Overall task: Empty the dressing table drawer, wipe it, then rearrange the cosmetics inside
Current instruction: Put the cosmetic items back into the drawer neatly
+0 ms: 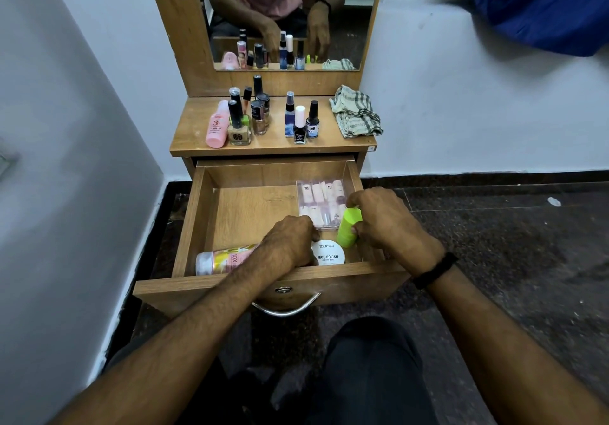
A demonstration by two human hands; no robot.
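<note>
The wooden drawer (197,217) is pulled out in front of me. My right hand (389,223) grips a lime green container (348,231) at the drawer's front right. My left hand (290,243) rests inside near the front, fingers curled beside a white round tub labelled nail polish (329,253); what it holds is hidden. A pink and gold bottle (224,258) lies on its side at the front left. A clear box of small pink bottles (321,200) sits at the right back.
On the table top (273,146) stand several nail polish bottles (258,118), a pink bottle (216,126), a blue spray (290,116) and a crumpled checked cloth (356,113). A mirror (286,16) rises behind. White walls flank the table; dark floor lies to the right.
</note>
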